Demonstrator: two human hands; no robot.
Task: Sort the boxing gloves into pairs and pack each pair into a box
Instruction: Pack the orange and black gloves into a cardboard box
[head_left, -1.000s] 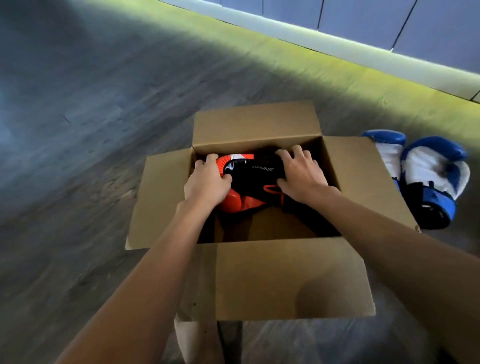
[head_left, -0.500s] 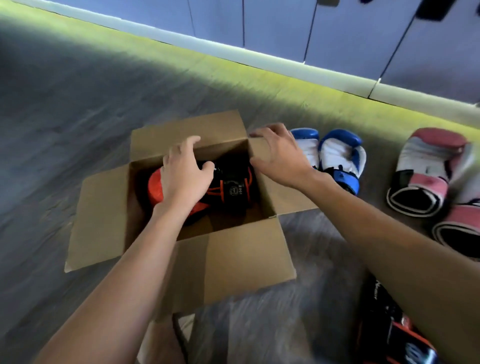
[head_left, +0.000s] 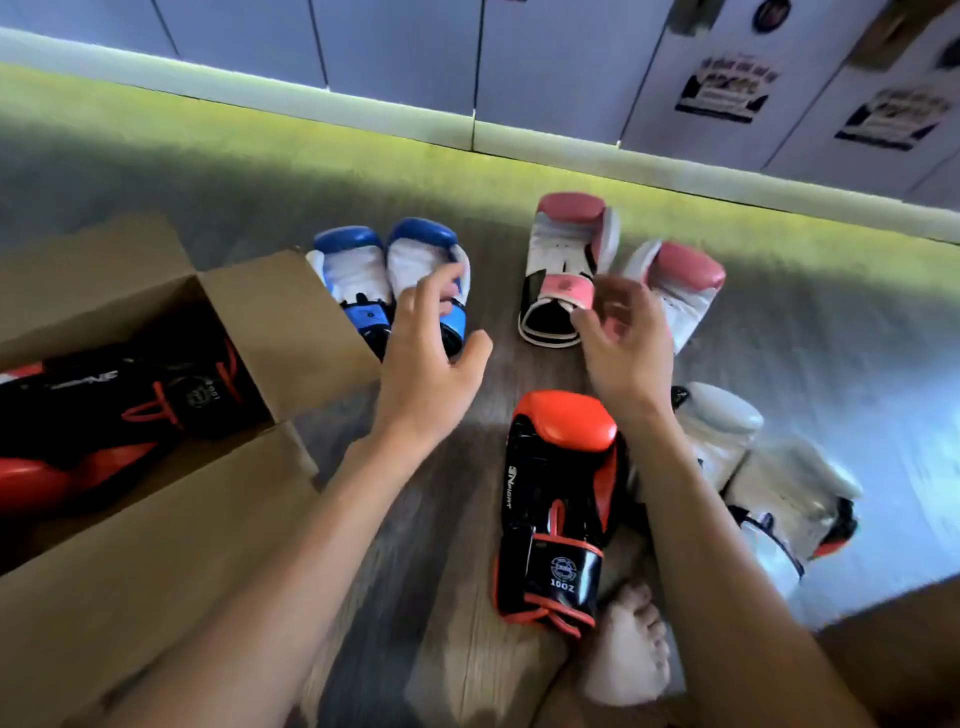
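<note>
An open cardboard box (head_left: 270, 317) stands at the left with one black-and-orange glove (head_left: 130, 400) lying inside. Its mate, a second black-and-orange glove (head_left: 558, 499), lies on the floor in front of me. My left hand (head_left: 428, 358) hovers open over the floor, in front of the blue-and-white pair (head_left: 389, 270). My right hand (head_left: 626, 343) hangs open above the orange glove's top, in front of the pink-and-white pair (head_left: 571, 249). Both hands hold nothing.
A white pair of gloves (head_left: 769, 478) lies at the right, partly behind my right forearm. A bare foot (head_left: 631, 649) rests near the orange glove's cuff. A cardboard corner (head_left: 904, 639) shows at bottom right. Lockers (head_left: 571, 62) line the far wall.
Both hands have left the box and swung right over the floor. The view has panned right, so the box now sits at the left and more gloves show.
</note>
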